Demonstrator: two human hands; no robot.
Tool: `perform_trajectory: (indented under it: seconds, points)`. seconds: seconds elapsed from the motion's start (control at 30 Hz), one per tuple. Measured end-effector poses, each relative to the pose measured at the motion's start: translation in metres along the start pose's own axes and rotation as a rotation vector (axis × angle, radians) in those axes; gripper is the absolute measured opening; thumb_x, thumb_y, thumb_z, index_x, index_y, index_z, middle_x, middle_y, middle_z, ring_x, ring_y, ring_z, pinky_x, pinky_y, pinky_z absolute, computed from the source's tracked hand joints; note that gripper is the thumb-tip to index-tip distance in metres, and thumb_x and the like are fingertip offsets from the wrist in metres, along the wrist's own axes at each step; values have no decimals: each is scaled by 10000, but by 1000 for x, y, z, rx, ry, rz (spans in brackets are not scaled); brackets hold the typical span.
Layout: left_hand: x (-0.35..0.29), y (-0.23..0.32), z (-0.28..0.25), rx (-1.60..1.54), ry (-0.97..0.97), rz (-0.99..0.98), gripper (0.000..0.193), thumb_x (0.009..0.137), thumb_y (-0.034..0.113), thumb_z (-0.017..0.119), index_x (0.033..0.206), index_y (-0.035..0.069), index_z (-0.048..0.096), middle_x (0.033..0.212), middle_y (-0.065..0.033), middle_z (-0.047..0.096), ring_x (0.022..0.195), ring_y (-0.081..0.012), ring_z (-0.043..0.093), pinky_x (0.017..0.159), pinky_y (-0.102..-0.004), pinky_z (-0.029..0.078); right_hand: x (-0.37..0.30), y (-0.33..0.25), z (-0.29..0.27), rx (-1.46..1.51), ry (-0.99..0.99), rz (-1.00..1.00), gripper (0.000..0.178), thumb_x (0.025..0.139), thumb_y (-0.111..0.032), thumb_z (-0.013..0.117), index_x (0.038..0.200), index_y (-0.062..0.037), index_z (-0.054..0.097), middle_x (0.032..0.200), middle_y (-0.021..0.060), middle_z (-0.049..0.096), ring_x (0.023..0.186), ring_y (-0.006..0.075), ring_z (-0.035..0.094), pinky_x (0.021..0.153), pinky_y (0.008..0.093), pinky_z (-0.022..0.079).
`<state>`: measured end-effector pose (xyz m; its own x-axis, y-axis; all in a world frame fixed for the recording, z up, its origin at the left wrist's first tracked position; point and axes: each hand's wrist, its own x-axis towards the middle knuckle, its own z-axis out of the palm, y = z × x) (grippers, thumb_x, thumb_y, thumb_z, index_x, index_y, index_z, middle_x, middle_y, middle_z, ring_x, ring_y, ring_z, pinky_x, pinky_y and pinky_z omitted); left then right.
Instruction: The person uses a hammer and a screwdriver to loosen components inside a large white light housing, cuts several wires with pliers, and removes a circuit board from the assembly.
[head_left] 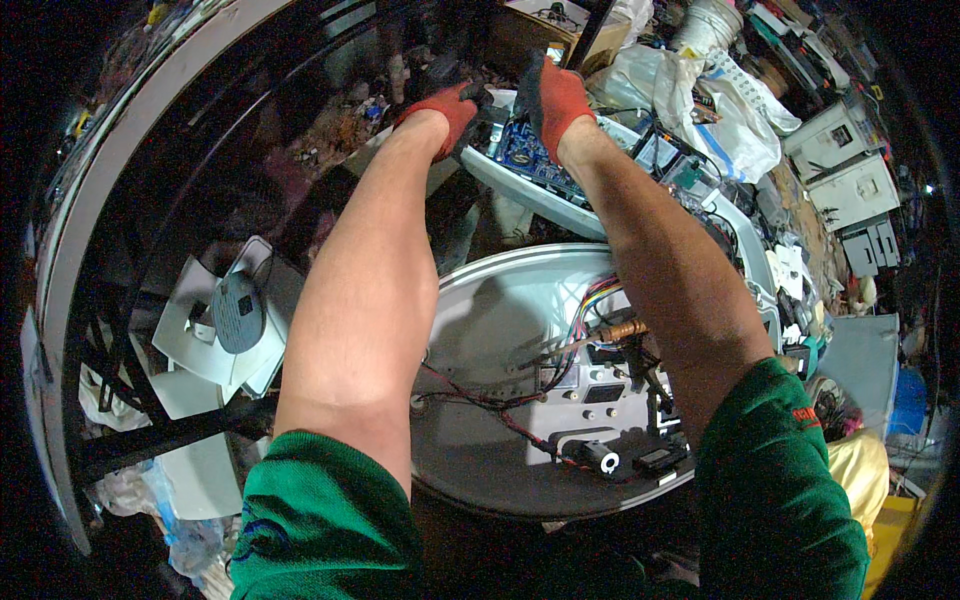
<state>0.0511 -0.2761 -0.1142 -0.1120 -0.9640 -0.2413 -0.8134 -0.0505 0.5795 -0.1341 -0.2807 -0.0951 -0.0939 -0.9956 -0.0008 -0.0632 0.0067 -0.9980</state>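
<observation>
Both hands wear red gloves with dark palms and fingers. My left hand [450, 112], at the upper middle, is closed with its fingers curled near the far-left end of a pale casing [520, 195]. Whatever it grips is hidden. Over the casing's far part is my right hand [560, 103], beside a blue circuit board [525, 148]; its fingers are too dark to make out. Nearer me lies a grey oval shell [465, 315] holding coloured wires [597, 293], small white parts and a black cylindrical part [590, 450]. A screwdriver-like tool with an orange-brown handle [622, 330] rests across it.
A dark metal frame [135, 445] runs along the left, with white plastic pieces [190, 365] beside it. Plastic sacks [725, 115] and a cardboard box [600, 45] stand at the far side. White panels [850, 185] and a blue container [908, 402] are at right.
</observation>
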Motion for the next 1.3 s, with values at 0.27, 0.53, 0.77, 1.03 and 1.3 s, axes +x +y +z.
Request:
perform_trajectory:
  seconds: [0.27,0.53,0.77,1.03,1.3]
  points:
    - [-5,28,5,23,58,-15,610,922,375,455,1512,276,333,1530,-117,392,1346,-370,448,1126,-475,358,43,33,-31,-116,39,-185,373,917,-338,580,1052,8,617,915,187,659,911,335,606,772,419,467]
    - [-20,7,16,37,99,-16,521,1008,346,403,1493,164,350,1519,-160,389,1365,-344,422,1141,-410,348,-17,-13,0,-406,-92,-66,427,996,-412,478,1218,-74,614,1097,98,671,978,216,591,908,361,428]
    - [-9,40,14,-51,7,-71,659,871,474,483,1455,176,426,1521,-154,391,1345,-386,439,1106,-468,371,37,-32,-16,-359,-361,-268,403,995,-316,485,1244,-24,607,1160,159,670,1059,242,596,943,378,444]
    - [-2,-3,14,-104,3,-11,711,846,417,525,1516,304,311,1531,-115,397,1360,-364,434,1133,-468,346,4,-78,-53,-796,-396,-150,427,951,-332,573,1247,-27,609,1116,118,686,999,210,614,918,355,470]
    - [-31,9,3,-75,60,-4,630,903,415,594,1489,365,366,1394,-155,549,1189,-375,579,1011,-448,464,-155,-150,-152,-686,-421,-215,389,972,-293,569,1244,-15,585,1129,116,678,1008,203,623,935,346,471]
